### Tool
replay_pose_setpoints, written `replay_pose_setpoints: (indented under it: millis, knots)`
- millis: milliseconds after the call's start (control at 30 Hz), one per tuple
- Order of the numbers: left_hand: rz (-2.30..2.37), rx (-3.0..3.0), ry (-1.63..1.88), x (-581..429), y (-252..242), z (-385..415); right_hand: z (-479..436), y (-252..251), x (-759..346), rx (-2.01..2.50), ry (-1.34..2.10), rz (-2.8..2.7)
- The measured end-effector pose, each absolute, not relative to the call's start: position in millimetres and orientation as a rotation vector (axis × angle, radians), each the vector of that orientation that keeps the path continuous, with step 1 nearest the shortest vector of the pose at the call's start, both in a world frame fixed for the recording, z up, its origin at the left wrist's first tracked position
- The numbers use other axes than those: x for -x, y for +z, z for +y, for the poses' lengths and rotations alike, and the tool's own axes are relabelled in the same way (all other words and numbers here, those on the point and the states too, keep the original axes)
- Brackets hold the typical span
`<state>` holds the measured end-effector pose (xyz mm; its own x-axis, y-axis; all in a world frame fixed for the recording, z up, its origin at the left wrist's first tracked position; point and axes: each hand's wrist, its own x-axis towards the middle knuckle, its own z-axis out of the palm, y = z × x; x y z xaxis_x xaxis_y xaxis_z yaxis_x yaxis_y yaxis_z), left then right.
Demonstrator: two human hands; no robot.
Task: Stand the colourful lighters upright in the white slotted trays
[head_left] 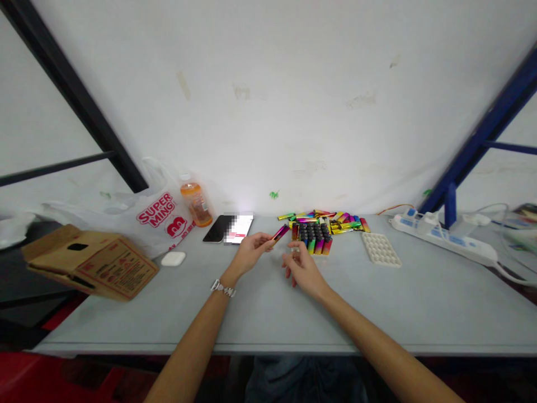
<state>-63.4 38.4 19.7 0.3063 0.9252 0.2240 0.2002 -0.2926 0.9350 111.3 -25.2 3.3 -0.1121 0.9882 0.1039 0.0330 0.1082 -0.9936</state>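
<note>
Between the thumb and fingers of my left hand (251, 250) is a shiny pink and purple lighter (280, 232), held at a slant above the table. My right hand (302, 268) hovers just right of it, fingers curled loosely and apart, with nothing visible in them. Right behind that hand, several lighters with black tops stand upright in a tight block (316, 239). A loose heap of shiny multicoloured lighters (346, 221) lies behind the block, along the wall.
A pale tray with round pockets (381, 249) and a white power strip (444, 238) lie to the right. Leftward are phones (219, 229), an orange drink bottle (196, 202), a white case (173, 258), a plastic bag (146, 224) and a cardboard box (113, 266) on the grey table (268, 319).
</note>
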Motion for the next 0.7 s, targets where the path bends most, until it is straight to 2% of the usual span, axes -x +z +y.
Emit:
replay_pose_setpoints:
  millis: [167, 300, 433, 600, 700]
  knots:
    - [0.817, -1.61, 0.937, 52.9, 11.7, 16.7, -22.4, 4.0, -102.6, 1.107, 0.971, -1.366]
    - [0.841, -1.785, 0.923, 44.4, 12.2, 10.4, -24.4, 7.2, -108.8, 1.053, 0.819, -1.391]
    - [0.85, -1.979, 1.003, 46.1, 25.4, 11.1, -27.7, 7.1, -117.1, 0.932, 0.979, -1.316]
    - [0.76, -1.899, 1.214, 35.6, 48.1, 19.7, -30.5, 6.9, -120.0, 0.95, 1.282, -1.137]
    - [0.785, -1.824, 1.284, 20.5, 46.4, 23.8, -26.4, 5.2, -118.3, 1.03, 1.26, -1.056]
